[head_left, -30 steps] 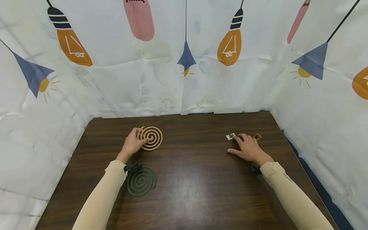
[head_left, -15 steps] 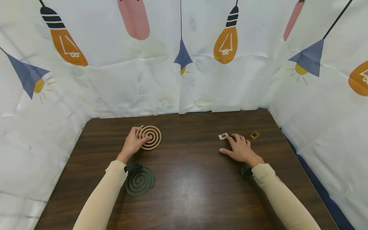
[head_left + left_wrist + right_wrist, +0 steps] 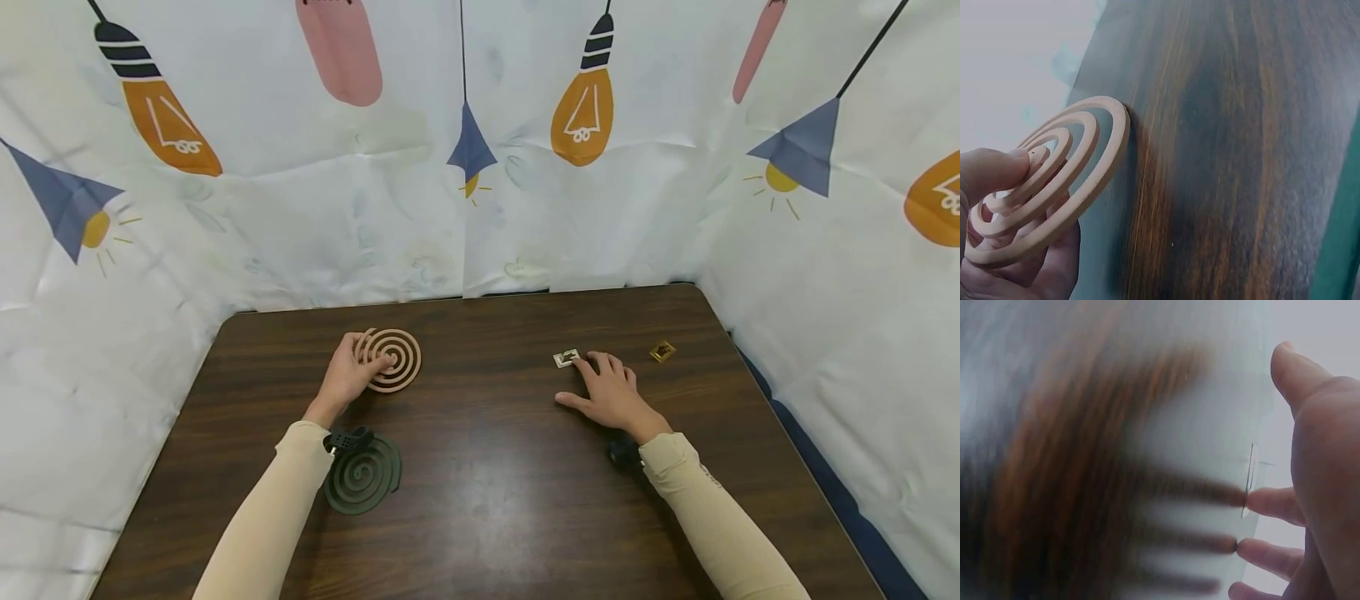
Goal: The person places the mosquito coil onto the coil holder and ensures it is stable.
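In the head view my left hand [image 3: 342, 382] pinches a tan mosquito coil [image 3: 405, 362] at the back left of the table. The left wrist view shows the thumb on the centre of that coil [image 3: 1113, 147], fingers behind, the coil tilted off the surface. A green mosquito coil [image 3: 362, 477] lies flat below my left wrist. My right hand [image 3: 609, 395] is spread at the back right, a fingertip touching a small silver metal coil stand [image 3: 564, 359]. Seen by the right wrist camera, the stand [image 3: 1250, 480] is a thin plate at a fingertip.
A gold-coloured metal stand [image 3: 663, 351] lies to the right of my right hand. The brown wooden table [image 3: 495, 442] ends at a white curtain [image 3: 420, 225] printed with lamps, which also hangs along both sides.
My right hand has slid left across the table with the silver stand under its fingertip, away from the gold stand. My left hand keeps holding the tan coil in place.
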The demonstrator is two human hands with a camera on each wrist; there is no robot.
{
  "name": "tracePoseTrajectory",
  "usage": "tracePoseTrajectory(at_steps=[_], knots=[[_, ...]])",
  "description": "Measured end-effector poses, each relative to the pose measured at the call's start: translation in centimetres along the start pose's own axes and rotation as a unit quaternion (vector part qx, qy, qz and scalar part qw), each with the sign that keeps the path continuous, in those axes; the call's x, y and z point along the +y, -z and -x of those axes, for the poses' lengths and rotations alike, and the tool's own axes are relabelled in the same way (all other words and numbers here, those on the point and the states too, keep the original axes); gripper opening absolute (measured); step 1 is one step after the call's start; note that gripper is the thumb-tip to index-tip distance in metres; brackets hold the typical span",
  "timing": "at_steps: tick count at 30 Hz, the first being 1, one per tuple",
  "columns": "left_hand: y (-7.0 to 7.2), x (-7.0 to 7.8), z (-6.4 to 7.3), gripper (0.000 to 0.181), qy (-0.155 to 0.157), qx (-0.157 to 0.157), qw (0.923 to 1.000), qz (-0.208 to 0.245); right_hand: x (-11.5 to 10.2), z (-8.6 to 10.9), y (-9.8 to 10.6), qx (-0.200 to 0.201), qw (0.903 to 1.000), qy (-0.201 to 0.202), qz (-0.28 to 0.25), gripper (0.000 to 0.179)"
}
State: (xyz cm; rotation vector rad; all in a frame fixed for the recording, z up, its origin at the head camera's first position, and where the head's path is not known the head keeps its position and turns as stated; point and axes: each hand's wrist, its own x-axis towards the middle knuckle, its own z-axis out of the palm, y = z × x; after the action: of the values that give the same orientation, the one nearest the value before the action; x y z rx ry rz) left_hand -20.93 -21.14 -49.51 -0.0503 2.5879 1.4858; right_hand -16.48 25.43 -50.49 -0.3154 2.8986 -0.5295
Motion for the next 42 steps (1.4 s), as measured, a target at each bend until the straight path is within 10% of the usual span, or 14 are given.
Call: tracePoseTrajectory(at_steps=[42], knots=[[-4.2, 3.3, 0.2, 0.05, 0.03, -0.048, 0.984, 0.169, -3.5, -0.1, -2.2, 0.005, 0.9993, -0.019, -0.031, 0.088]])
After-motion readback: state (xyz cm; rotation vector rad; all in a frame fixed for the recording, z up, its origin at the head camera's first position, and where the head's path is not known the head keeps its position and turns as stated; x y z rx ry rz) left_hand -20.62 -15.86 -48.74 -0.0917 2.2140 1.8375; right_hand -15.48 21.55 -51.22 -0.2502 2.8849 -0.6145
